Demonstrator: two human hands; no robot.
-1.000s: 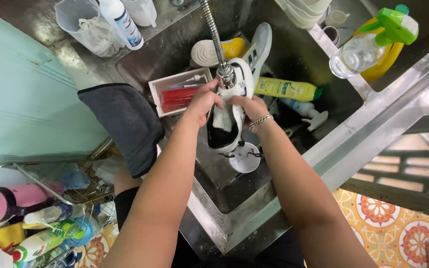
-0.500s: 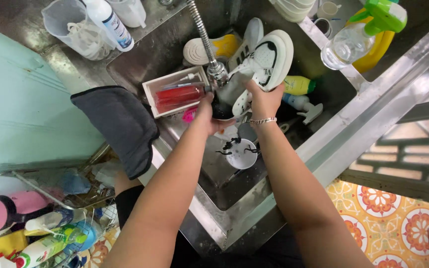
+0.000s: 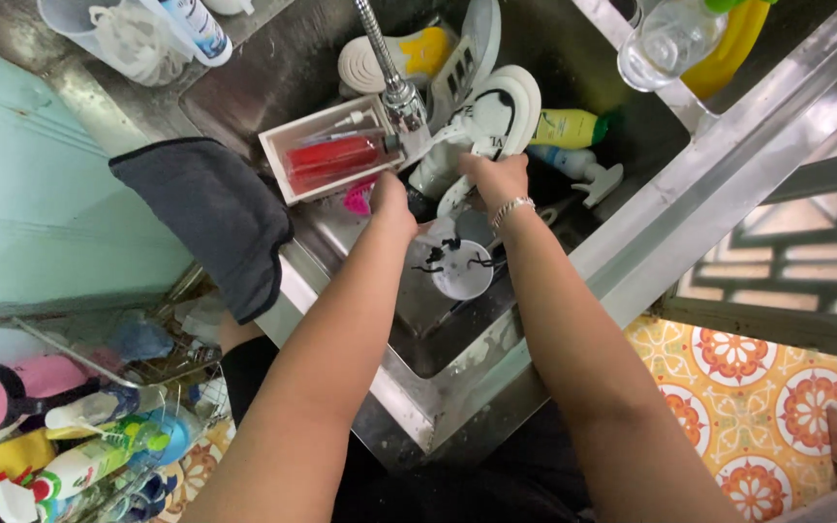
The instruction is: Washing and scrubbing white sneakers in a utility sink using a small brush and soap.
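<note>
A white shoe (image 3: 481,131) sat sole-up in the sink (image 3: 273,68), just under the tap (image 3: 401,97) so water could reach it. The right hand (image 3: 498,179) gripped its near edge; the left hand (image 3: 389,203) was closed, apparently on a pink brush (image 3: 358,199). A dark cloth (image 3: 205,218) draped the left rim.

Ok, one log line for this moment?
left hand: on pink brush | right hand: gripping white shoe | place: sink, under faucet
</note>
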